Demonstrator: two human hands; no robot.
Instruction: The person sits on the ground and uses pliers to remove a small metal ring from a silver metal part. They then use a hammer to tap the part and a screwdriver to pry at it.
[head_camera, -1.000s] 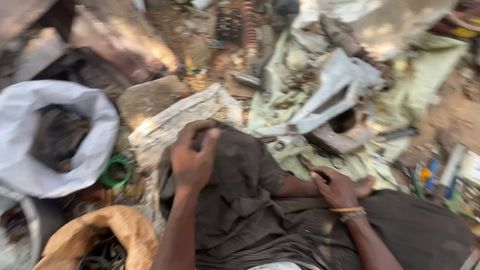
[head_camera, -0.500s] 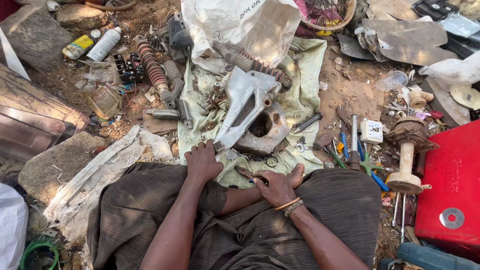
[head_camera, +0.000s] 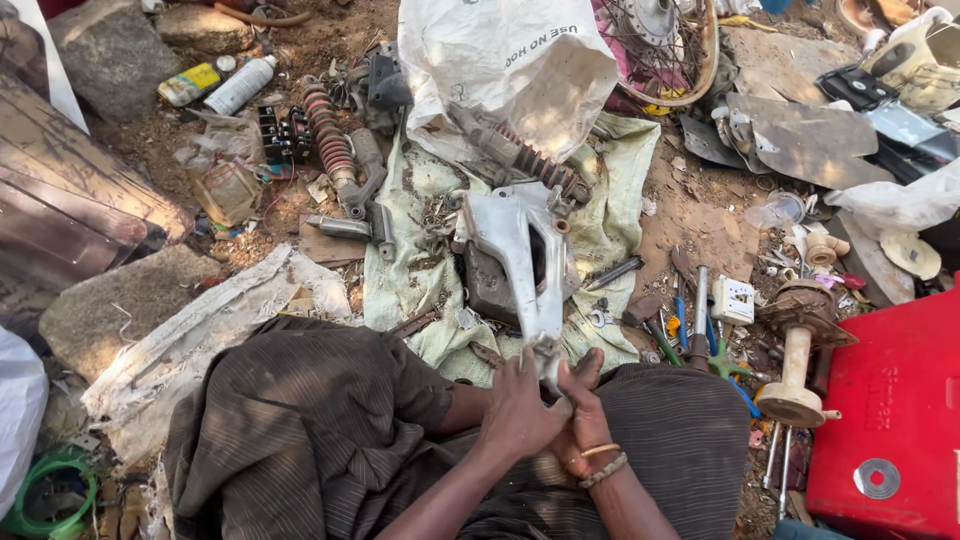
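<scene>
A silver cast-metal frame part (head_camera: 520, 240) lies on a pale green cloth (head_camera: 410, 250) in front of my crossed legs. My left hand (head_camera: 515, 410) and my right hand (head_camera: 585, 415) are pressed together around its near end, just above my lap. The right wrist wears thin bracelets. A dark boxy metal piece (head_camera: 487, 285) sits under the frame part. A rusty coil-spring shock absorber (head_camera: 530, 160) lies at the part's far end, partly under a white sack (head_camera: 500, 60).
Another red-spring shock absorber (head_camera: 325, 130) and a white bottle (head_camera: 240, 85) lie at the upper left. Stones (head_camera: 110, 300) sit at the left. Hand tools (head_camera: 700, 310), a rusty hub on a pale spindle (head_camera: 795, 370) and a red container (head_camera: 890, 400) crowd the right.
Both hands left my knee and lap and came together around the near end of the silver frame part. The camera view swung right, then steadied.
</scene>
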